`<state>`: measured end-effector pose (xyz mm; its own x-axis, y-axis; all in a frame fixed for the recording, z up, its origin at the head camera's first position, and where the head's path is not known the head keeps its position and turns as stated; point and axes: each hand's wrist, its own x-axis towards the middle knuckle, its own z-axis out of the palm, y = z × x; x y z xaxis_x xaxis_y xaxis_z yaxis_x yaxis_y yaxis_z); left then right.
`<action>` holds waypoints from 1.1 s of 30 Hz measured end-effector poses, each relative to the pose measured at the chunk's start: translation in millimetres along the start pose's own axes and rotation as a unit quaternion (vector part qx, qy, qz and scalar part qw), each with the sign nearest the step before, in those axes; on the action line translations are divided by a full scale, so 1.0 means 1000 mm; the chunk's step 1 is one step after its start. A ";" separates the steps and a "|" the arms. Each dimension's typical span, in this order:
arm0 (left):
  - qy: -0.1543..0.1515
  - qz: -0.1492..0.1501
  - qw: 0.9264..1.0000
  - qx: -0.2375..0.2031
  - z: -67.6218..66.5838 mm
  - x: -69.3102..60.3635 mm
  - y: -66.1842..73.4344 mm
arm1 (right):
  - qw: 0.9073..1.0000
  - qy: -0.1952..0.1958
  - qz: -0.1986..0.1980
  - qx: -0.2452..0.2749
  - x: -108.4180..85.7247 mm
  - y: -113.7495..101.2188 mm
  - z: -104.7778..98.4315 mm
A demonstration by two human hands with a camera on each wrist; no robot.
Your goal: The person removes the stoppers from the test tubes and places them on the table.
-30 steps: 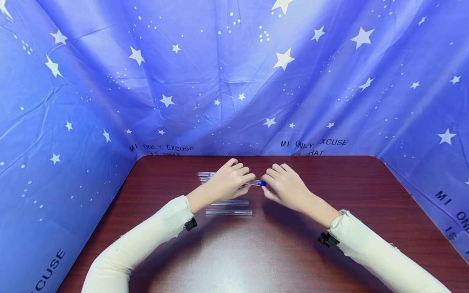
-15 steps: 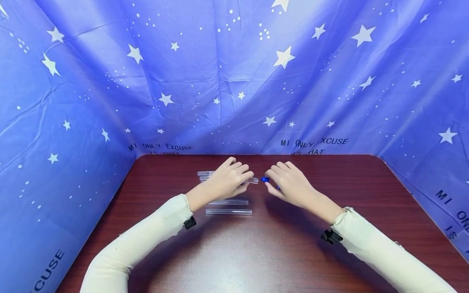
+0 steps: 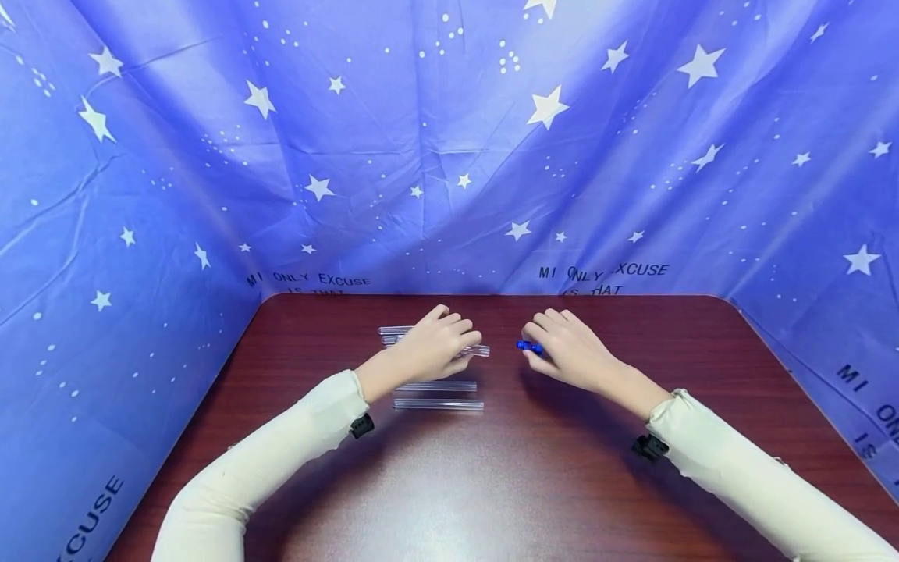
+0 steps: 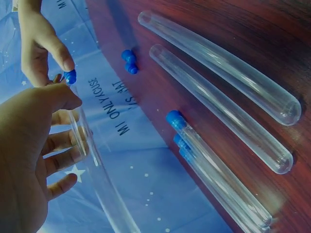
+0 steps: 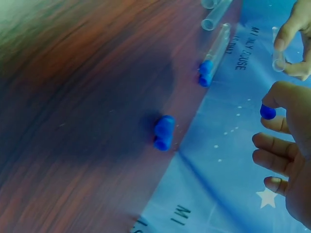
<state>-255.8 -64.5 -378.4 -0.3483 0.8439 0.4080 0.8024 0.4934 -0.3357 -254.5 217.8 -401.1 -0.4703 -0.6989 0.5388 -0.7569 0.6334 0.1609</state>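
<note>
Left hand: here's your left hand, left of the tabletop's middle and closer to the far edge, pinching between thumb and fingers.
Tube: that's a clear tube in the pinch, held close to its mouth, and the mouth points toward the right edge, straight at your other hand.
Right hand: over to your right hand, right of the middle, thumb and forefinger pinching, the remaining fingers loosely spread.
Cap: a blue cap sits in that pinch, facing the tube's mouth but apart from it, with a gap between them.
Loose caps: two loose caps lie close together on the tabletop, near your right hand; whether they touch, you can't tell.
Uncapped tubes: two uncapped tubes lie side by side, nearer the near edge than your left hand, mouths toward the right edge.
Capped tubes: beyond them, toward the far edge and partly hidden behind your left hand, capped tubes lie bunched, three blue tops showing in the left wrist view.
Backdrop: starry blue cloth rises behind the far edge, white stars and black lettering on it.
Sleeves: pale sleeves reach your wrists.
</note>
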 end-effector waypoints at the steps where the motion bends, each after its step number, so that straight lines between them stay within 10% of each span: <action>1: -0.008 0.000 1.000 -0.004 0.000 -0.001 0.000 | 1.000 -0.005 -0.002 0.002 -0.002 0.001 0.001; 33: -0.193 -0.004 0.980 -0.043 0.026 -0.011 0.002 | 0.993 -0.115 0.019 0.027 -0.029 0.015 0.026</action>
<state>-263.3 -67.2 -405.2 -0.4986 0.8653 0.0521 0.8314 0.4943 -0.2539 -264.3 238.3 -435.9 -0.5849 -0.7363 0.3402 -0.7575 0.6459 0.0955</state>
